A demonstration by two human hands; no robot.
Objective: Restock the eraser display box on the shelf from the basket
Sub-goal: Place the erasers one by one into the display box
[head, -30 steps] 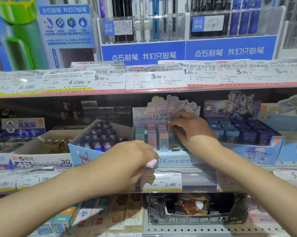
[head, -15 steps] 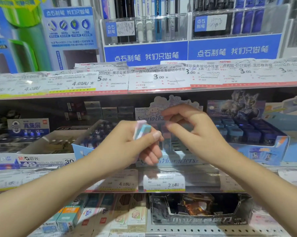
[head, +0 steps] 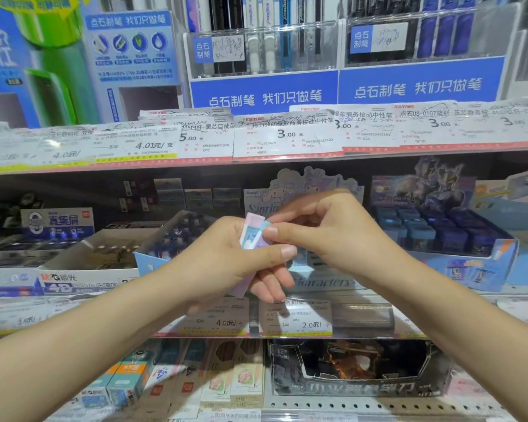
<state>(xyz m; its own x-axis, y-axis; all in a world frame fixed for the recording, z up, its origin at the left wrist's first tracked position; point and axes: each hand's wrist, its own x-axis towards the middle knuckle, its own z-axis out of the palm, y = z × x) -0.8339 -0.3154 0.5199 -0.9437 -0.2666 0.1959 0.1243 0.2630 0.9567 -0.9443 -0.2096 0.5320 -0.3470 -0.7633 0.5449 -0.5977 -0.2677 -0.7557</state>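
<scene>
Pastel display box (head: 317, 281) at 12 o'clock on shelf (head: 363, 315), mostly hidden behind hands; contents unclear. Blue box (head: 457, 263) at 2 o'clock, packed with dark blue erasers. Left hand (head: 226, 263) clenched around pink and blue erasers (head: 252, 236), raised before box. Right hand (head: 326, 229) at 1 o'clock, thumb and forefinger pinching their top end.

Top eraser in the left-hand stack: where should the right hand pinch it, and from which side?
Pinch the top eraser at its upper end, across the narrow edges, coming from the right. That end juts up, tilted, clear of the left hand, whose thumb and fingers cover the lower half. The right hand already has thumb and forefinger there. Probably slide it up and out toward the display box.
</scene>
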